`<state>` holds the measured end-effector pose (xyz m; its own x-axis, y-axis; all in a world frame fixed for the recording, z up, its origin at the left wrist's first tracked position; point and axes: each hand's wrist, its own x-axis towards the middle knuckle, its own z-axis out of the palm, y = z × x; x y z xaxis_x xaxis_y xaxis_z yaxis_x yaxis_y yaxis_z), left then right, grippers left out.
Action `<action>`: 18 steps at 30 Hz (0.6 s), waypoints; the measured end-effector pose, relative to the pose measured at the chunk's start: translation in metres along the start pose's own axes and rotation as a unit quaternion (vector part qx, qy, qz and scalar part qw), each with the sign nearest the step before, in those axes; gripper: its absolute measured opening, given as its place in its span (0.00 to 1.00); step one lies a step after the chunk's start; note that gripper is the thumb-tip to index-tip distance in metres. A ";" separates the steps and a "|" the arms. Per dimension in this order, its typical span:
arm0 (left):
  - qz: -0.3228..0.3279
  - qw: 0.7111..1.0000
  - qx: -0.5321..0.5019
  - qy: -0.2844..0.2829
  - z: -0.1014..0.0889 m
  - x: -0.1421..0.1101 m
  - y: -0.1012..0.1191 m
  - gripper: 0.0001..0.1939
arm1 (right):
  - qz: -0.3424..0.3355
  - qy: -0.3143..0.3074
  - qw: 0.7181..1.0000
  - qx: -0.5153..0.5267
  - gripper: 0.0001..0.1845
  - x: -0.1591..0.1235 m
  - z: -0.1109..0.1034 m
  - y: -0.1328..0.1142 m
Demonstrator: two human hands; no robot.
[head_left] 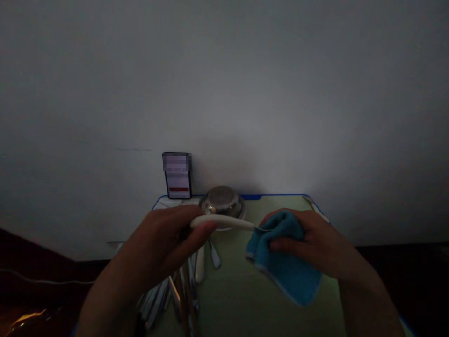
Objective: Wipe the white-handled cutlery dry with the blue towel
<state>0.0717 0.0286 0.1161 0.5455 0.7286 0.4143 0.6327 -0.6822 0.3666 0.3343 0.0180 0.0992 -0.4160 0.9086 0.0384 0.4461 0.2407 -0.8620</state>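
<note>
My left hand (171, 231) is closed around the end of a white-handled utensil (231, 221), held level above the table. Its thin metal neck runs into a blue cloth (293, 276), so the utensil's head is hidden and I cannot tell its kind. My right hand (298, 234) pinches the cloth around that metal end, thumb in front, and the cloth's lower corner hangs down. Below my left hand lie several pieces of cutlery (154, 302), partly covered by my forearm. Beside them are another white handle (199, 264) and a metal handle end (215, 257).
An upturned metal bowl (221, 199) stands at the back of the light green table (238, 299). Left of it a phone (178, 180) leans against the wall (224, 93). A piece of metal cutlery (310, 201) lies at the far right corner. A white cable (45, 282) runs at the left.
</note>
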 end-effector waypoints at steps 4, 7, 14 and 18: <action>-0.011 0.997 -0.040 -0.061 -0.002 -0.003 0.001 0.18 | -0.042 -0.021 0.998 -0.037 0.10 -0.002 -0.001 -0.004; -0.023 0.993 -0.054 -0.103 -0.002 -0.004 0.002 0.18 | -0.041 -0.027 0.995 -0.086 0.11 -0.003 -0.001 -0.005; -0.045 0.990 -0.040 -0.128 0.000 0.000 0.001 0.20 | -0.064 0.000 0.988 -0.138 0.12 -0.002 0.005 -0.010; -0.044 0.990 -0.037 -0.131 0.002 0.001 0.004 0.19 | -0.067 0.016 0.987 -0.143 0.12 0.000 0.008 -0.013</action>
<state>0.0761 0.0271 0.1161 0.6201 0.7695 0.1525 0.6472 -0.6117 0.4550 0.3218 0.0125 0.1062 -0.4644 0.8706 0.1623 0.5952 0.4425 -0.6708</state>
